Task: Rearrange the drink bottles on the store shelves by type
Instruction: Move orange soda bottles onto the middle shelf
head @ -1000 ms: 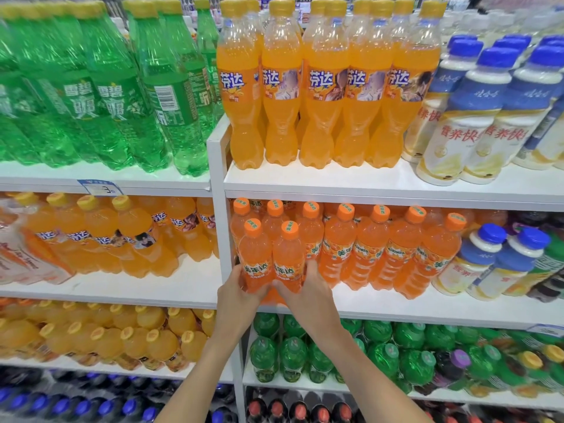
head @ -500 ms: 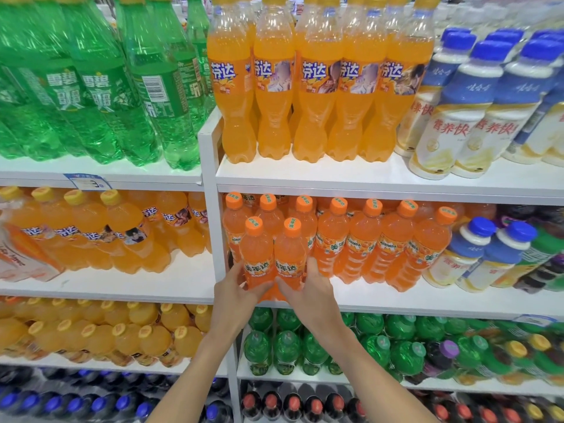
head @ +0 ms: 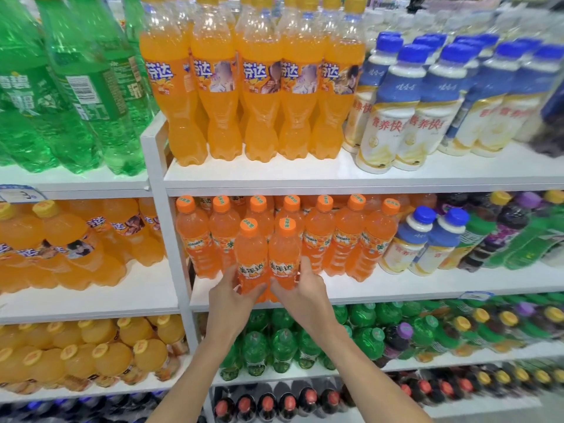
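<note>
The left hand (head: 233, 296) grips one orange bottle (head: 251, 254), the right hand (head: 303, 290) its twin (head: 283, 251) — push both in upright, flush with the row (head: 319, 236).

The bases of the front orange bottles (head: 251, 257) are covered by the left hand (head: 233, 296) and the right hand (head: 305, 288). The green bottles (head: 61, 87) at upper left are cut off by the top and left edges. The price tag (head: 18, 195) is blurred past reading. The purple-capped bottles (head: 515, 227) at far right are smeared.
</note>
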The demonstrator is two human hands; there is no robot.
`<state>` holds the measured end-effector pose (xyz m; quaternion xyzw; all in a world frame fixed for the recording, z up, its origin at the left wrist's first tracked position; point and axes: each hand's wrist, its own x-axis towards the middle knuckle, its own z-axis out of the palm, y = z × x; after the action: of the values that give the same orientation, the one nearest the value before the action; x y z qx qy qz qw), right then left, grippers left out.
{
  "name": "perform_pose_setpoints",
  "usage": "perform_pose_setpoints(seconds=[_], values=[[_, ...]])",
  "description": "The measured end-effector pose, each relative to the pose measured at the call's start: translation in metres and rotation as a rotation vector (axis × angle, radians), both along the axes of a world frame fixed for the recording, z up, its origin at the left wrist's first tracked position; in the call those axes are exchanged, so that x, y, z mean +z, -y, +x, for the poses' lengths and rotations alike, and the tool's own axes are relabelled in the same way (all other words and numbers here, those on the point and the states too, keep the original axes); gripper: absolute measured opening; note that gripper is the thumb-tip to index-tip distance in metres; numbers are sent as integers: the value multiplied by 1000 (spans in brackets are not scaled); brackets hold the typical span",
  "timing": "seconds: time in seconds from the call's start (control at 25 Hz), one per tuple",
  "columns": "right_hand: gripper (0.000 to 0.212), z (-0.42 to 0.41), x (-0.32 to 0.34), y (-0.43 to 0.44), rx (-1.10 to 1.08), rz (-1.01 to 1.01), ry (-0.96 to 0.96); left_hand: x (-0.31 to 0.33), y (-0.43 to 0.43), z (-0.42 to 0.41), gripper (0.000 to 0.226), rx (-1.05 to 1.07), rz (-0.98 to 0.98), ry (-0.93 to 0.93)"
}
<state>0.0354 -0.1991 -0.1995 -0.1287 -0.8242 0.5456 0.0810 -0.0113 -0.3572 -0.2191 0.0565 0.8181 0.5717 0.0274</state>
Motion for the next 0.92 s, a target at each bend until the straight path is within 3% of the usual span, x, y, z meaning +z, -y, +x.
perform_pose_setpoints(seconds=[0.56,0.92], values=[[51,0,-7,1,-31,-108,42,1,-2,4,55,8,5,10],[92,2,-9,-11,-7,-45,138,-1,-9,4,58,54,-25,-8]])
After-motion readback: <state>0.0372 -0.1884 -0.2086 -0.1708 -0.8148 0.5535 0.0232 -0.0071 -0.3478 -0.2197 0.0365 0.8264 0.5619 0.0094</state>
